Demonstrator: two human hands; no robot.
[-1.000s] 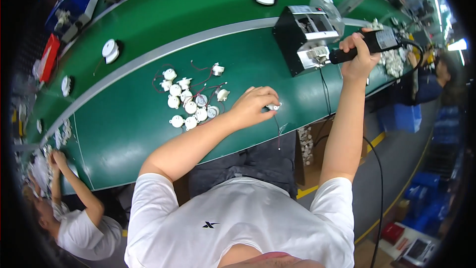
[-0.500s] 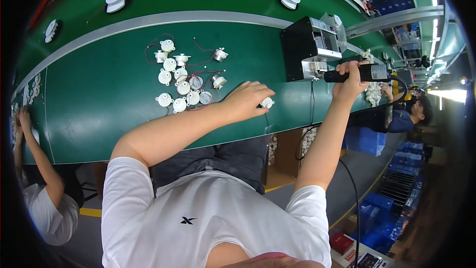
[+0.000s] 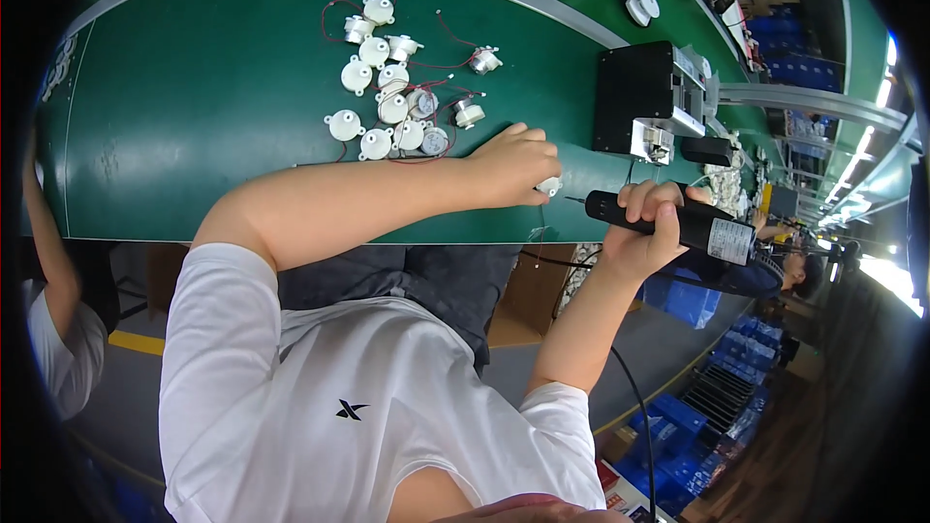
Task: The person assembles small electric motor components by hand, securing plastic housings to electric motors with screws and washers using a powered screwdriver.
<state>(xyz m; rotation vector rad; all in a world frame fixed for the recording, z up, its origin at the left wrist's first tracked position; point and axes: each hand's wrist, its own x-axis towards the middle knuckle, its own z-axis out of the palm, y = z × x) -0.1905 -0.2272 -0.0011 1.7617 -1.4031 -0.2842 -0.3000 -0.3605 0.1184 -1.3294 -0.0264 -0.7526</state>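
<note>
My left hand rests on the green workbench near its front edge. Its fingers are closed on a small white round motor, part of which they cover. In my right hand is a black electric screwdriver, tilted almost flat. The thin bit points left and ends just short of the motor in my left hand. Left of that hand lies a loose group of similar white motors, several with red wires and small plugs.
A black and silver machine stands right of the motors. Beyond the bench rail, a white spool-like part sits on a green surface. White parts are piled at the right. Co-workers sit at both sides, and a black cable hangs beside my right arm.
My right hand has brought the screwdriver from in front of the machine down toward the motor, its bit now close to it. My left hand keeps hold of the motor. The whole view has shifted.
</note>
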